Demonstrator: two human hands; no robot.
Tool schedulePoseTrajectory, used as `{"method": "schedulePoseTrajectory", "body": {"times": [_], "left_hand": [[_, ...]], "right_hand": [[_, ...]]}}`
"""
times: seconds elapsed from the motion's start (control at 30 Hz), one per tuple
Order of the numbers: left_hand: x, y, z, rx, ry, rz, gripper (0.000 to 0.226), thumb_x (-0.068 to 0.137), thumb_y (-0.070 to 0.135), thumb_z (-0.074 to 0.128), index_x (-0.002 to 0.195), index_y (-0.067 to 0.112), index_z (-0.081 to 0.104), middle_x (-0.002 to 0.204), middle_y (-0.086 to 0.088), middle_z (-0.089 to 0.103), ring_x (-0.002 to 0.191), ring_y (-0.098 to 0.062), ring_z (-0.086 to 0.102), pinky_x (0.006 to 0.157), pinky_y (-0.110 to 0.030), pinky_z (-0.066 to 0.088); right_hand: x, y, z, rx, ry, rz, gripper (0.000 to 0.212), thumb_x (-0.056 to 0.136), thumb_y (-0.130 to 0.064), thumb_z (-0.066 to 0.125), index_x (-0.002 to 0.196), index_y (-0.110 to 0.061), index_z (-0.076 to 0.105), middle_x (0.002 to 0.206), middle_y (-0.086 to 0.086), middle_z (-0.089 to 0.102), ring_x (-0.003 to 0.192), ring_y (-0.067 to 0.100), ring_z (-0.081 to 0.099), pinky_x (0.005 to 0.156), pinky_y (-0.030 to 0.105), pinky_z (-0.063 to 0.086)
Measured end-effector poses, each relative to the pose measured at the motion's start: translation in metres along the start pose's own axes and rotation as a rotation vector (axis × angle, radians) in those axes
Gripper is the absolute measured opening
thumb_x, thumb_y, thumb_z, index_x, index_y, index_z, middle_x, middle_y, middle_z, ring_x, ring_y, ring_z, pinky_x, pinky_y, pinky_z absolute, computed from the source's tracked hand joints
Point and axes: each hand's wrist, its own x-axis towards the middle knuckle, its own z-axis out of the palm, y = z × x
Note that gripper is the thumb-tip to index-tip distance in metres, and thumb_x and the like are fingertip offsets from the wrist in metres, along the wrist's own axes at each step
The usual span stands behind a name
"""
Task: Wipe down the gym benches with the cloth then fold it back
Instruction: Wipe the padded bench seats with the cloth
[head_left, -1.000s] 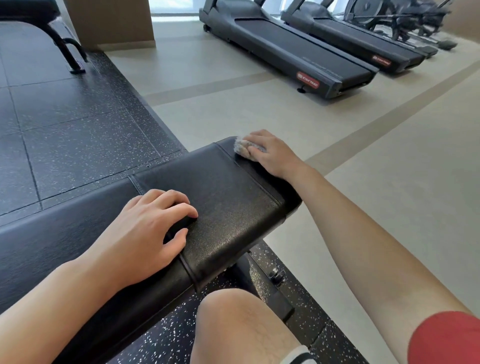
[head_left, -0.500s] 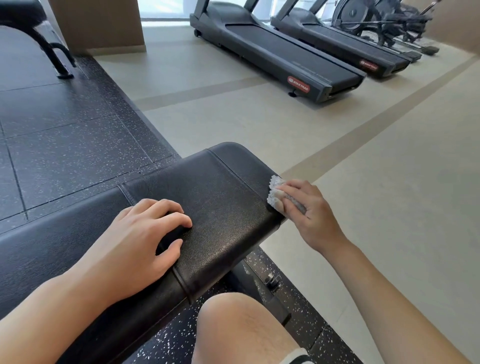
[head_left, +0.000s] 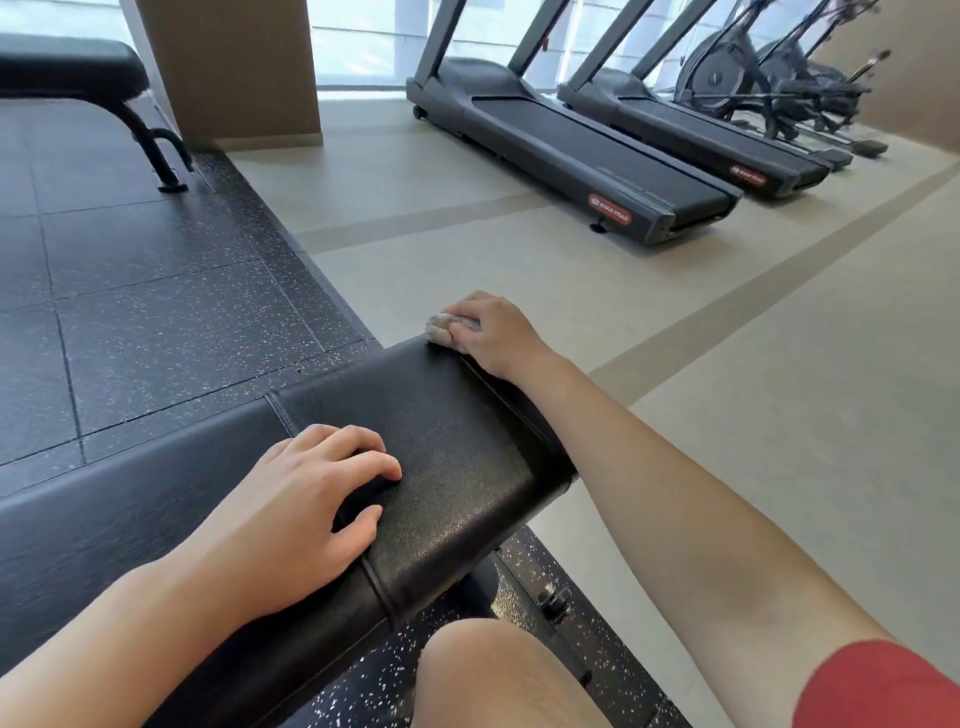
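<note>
A black padded gym bench (head_left: 457, 441) runs from the lower left toward the centre. My left hand (head_left: 296, 499) rests flat on its top with fingers spread, holding nothing. My right hand (head_left: 493, 332) is at the bench's far end corner, closed on a small bunched whitish cloth (head_left: 440, 328) pressed against the pad's edge. Most of the cloth is hidden under my fingers.
A second black bench (head_left: 72, 73) stands at the far left on the dark speckled rubber floor (head_left: 156, 312). Two treadmills (head_left: 582, 156) and exercise bikes (head_left: 769, 83) line the back. A brown pillar (head_left: 228, 67) stands behind. My knee (head_left: 488, 675) is below the bench.
My right hand with the cloth has swept from the near right side of the bench end back up to the far corner. My left hand has stayed in place.
</note>
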Motion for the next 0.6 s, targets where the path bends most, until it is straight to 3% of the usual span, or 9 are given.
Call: {"method": "schedulePoseTrajectory", "body": {"times": [0.17,0.37,0.6], "left_hand": [[-0.002,-0.002,0.001,-0.001,-0.03,-0.002,0.043,0.09,0.058,0.039,0.127,0.049,0.058,0.135,0.031,0.048,0.126,-0.001,0.044,0.111,-0.031,0.041],[0.0,-0.001,0.001,0.004,-0.02,0.004,0.043,0.089,0.056,0.038,0.126,0.048,0.058,0.134,0.03,0.048,0.125,-0.003,0.044,0.11,-0.032,0.04],[0.0,0.002,0.002,0.02,-0.025,-0.003,0.042,0.088,0.055,0.038,0.124,0.046,0.057,0.133,0.027,0.049,0.123,-0.007,0.045,0.109,-0.035,0.042]], "right_hand": [[-0.052,-0.026,0.023,0.022,0.078,-0.085,0.021,0.09,-0.026,0.065,0.111,-0.022,0.068,0.113,-0.005,0.069,0.109,0.02,0.059,0.097,0.043,0.049],[-0.129,-0.027,0.019,-0.011,0.079,-0.214,0.021,0.094,-0.026,0.066,0.114,-0.02,0.07,0.125,-0.011,0.062,0.119,0.012,0.052,0.106,0.031,0.041],[-0.042,-0.018,0.022,-0.018,0.084,-0.103,0.021,0.091,-0.026,0.07,0.107,-0.012,0.074,0.107,0.002,0.069,0.103,0.023,0.061,0.095,0.043,0.049]]}}
